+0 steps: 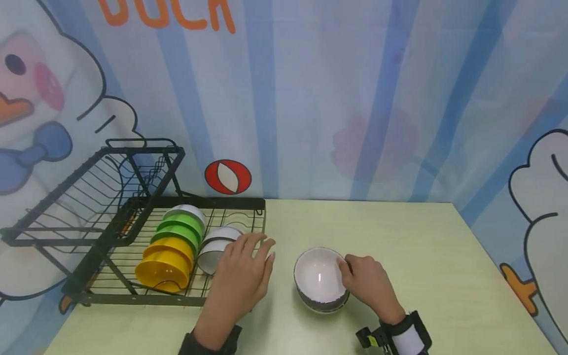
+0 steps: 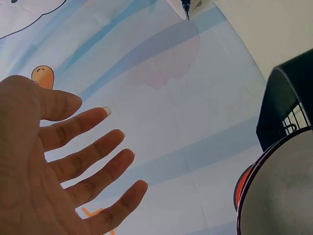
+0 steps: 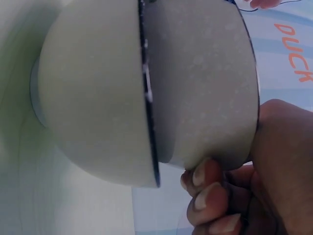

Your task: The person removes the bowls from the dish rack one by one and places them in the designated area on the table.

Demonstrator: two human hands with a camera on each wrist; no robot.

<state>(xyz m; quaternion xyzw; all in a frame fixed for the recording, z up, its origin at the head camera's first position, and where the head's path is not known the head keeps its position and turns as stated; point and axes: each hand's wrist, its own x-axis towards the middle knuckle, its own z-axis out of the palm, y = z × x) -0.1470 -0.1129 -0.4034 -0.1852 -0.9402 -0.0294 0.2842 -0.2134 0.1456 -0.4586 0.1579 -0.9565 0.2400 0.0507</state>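
Note:
Between thumb and curled fingers my right hand (image 1: 369,283) pinches the rim of a speckled white bowl (image 1: 317,270). A second white bowl with a dark rim (image 3: 100,93) stands upright on the table, and the held bowl sits partly down inside it in the right wrist view. My left hand (image 1: 241,273) holds nothing; its fingers are spread and relaxed over the right edge of the dish rack. It partly hides the white bowls (image 1: 214,251) standing on edge there. Beside them leans a row of yellow bowls (image 1: 164,268), green bowls (image 1: 181,229) and a white one at the back.
The black wire dish rack (image 1: 177,300) takes up the left of the table, its raised upper shelf (image 1: 66,197) on the far left. The pale table (image 1: 399,236) extends to the right. A printed cloth (image 1: 310,98) hangs behind the table's back edge.

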